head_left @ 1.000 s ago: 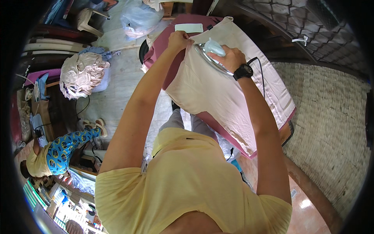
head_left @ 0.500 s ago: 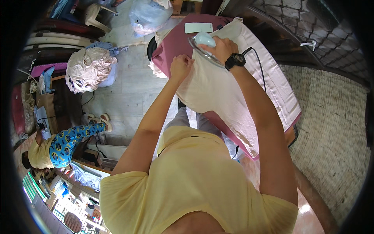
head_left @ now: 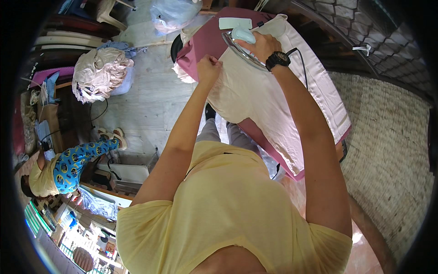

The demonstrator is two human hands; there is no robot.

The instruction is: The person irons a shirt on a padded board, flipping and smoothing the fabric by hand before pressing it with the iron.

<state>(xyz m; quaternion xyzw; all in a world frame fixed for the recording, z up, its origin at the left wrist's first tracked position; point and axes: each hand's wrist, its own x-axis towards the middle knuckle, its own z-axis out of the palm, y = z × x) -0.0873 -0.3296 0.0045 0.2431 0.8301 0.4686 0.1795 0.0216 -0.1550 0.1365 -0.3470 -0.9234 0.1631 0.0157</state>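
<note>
My right hand (head_left: 262, 47) wraps round the handle of a clothes iron (head_left: 243, 34) with a pale blue top and a shiny metal rim. The iron is over the upper left part of a cream garment (head_left: 255, 86), spread across a maroon-covered ironing board (head_left: 200, 41). Whether its sole touches the cloth cannot be told. To the left of the iron, my left hand (head_left: 209, 69) is at the garment's left edge, fingers bent together; they seem to pinch that edge. From beside my right wrist, a black cord (head_left: 304, 68) runs down over the garment.
A pale rectangular pad (head_left: 235, 23) lies at the board's far end. Beyond it stands a clear plastic bag (head_left: 173, 16). A heap of cream cloth (head_left: 101, 75) sits on the left. Another person (head_left: 68, 169) is at lower left. A metal lattice gate (head_left: 388, 36) borders the right.
The whole view has shifted a little, so the board appears higher. My left hand has moved slightly left, and more of the iron's metal rim shows. My right hand keeps its grip.
</note>
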